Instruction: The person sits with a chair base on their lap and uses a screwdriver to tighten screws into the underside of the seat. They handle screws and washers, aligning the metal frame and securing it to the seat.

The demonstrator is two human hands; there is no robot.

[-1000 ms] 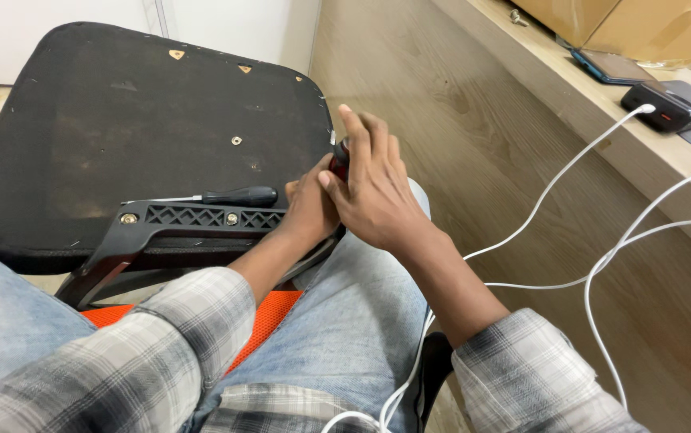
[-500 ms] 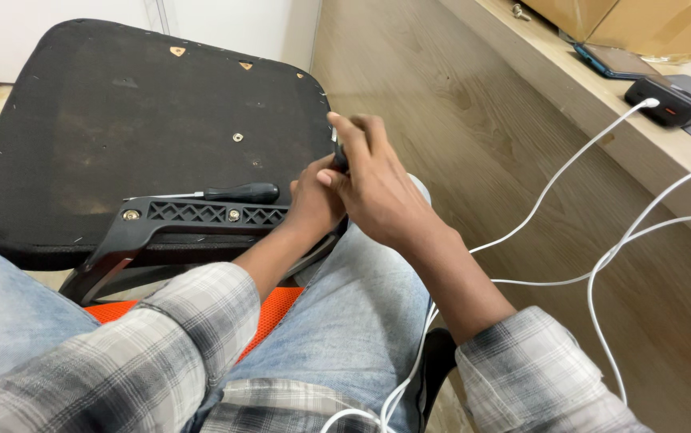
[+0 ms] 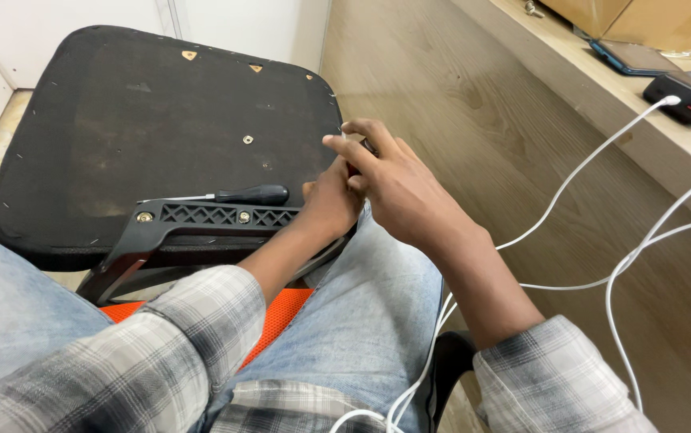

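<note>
A black seat pad lies upside down in front of my knees, with a black plastic bracket screwed to its near edge. A black-handled screwdriver rests on the pad just behind the bracket. My two hands meet at the pad's right edge. My right hand lies over my left hand, and its fingers curl around a small dark object that is mostly hidden. My left hand's fingers are covered by the right hand.
White cables run across the wood floor on the right to a black box on a low wooden ledge. Under my legs shows an orange seat. A white wall stands behind the pad.
My right hand's fingers, raised and spread a second ago, have curled down over the small dark object. Both hands stay at the pad's right edge.
</note>
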